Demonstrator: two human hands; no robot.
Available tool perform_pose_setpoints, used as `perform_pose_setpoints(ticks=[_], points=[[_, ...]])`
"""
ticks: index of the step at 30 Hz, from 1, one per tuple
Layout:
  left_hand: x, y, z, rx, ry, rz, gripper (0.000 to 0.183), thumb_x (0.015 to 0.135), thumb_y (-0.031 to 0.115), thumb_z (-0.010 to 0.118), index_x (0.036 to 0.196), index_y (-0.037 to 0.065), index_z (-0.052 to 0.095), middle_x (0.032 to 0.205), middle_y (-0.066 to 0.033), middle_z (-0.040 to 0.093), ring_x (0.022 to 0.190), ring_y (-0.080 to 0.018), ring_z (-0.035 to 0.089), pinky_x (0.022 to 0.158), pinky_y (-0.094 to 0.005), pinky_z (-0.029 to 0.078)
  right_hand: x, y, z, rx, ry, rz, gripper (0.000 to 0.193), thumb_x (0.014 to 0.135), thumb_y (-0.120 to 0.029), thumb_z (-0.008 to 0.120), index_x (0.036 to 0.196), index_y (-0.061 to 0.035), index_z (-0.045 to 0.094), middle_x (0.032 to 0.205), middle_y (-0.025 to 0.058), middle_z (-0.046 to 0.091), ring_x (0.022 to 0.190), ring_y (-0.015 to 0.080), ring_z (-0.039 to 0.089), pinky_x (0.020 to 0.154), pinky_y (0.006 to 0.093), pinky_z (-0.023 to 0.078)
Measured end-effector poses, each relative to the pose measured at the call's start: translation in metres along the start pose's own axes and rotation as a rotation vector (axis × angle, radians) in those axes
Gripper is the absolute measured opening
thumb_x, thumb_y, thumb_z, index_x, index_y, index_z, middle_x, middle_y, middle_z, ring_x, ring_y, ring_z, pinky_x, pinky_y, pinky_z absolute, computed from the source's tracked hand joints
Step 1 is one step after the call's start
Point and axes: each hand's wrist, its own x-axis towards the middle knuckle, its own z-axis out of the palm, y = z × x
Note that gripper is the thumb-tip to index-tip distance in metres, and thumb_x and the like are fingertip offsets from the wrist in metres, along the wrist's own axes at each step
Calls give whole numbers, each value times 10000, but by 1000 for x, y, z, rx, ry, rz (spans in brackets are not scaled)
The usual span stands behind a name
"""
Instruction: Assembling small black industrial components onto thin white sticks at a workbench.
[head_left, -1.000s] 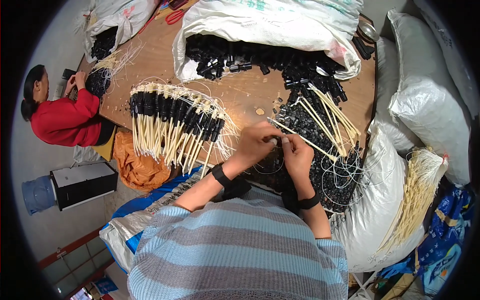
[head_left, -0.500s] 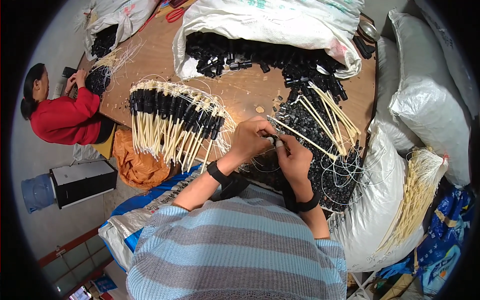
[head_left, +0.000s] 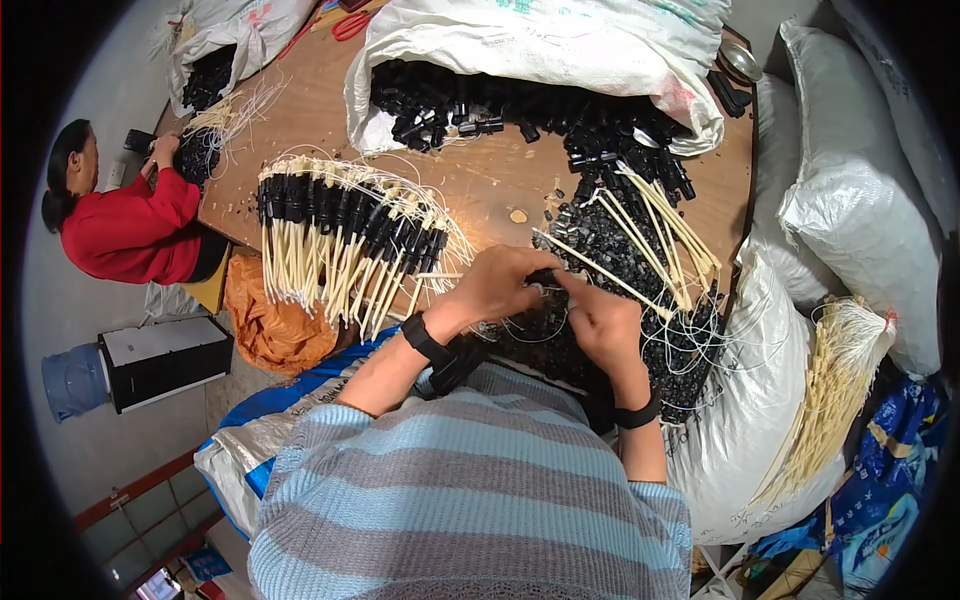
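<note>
My left hand [head_left: 498, 284] is closed around a small black plastic piece [head_left: 543, 278] at the table's near edge. From behind that hand a cream stick [head_left: 437, 276] points left; whether it joins the black piece is hidden. My right hand [head_left: 607, 322] has its fingers curled in, with thumb and forefinger pressed against the same piece from the right. A thin white string hangs in a loop under both hands. Left of them lies a row of cream sticks with black sleeves [head_left: 325, 210]. On the right, loose cream sticks [head_left: 655, 230] rest on a heap of small black pieces [head_left: 640, 265].
A white woven sack [head_left: 540, 45] spills black plastic parts at the back. Red scissors [head_left: 350, 25] lie far left. Full white sacks [head_left: 850, 170] crowd the right side, one bearing a bundle of cream sticks [head_left: 820, 400]. A person in red [head_left: 130, 235] works at the left.
My right hand has shifted slightly right and down, its fingers more curled. My left hand has turned a little, and a cream stick now shows at its left.
</note>
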Motion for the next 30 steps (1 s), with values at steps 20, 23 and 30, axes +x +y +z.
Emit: perform_pose_setpoints(ticks=[20,23,30], points=[[-64,-22,-86,958,768,-158,220,648,100,672,858,79,612,1121,-103,561,1116,-300,490,970,-471,294,21,-11,19,-367,96,-136,330,787,-71,696,1107,-27,628,949,101,684,764,197,657,648,280,510],[-50,-18,-78,858,831,-155,352,598,50,685,943,69,616,1173,-120,552,1165,-322,473,977,-470,310,21,-9,24,-582,-47,-345,304,768,-101,699,1057,-25,646,975,141,674,839,320,651,728,364,521],[84,-3,-16,320,247,336,500,733,-1,588,1223,98,587,1340,-141,503,1273,-340,429,1026,-421,397,16,17,-13,-739,117,-81,258,716,-37,681,973,-24,661,960,147,655,862,337,633,734,403,505]])
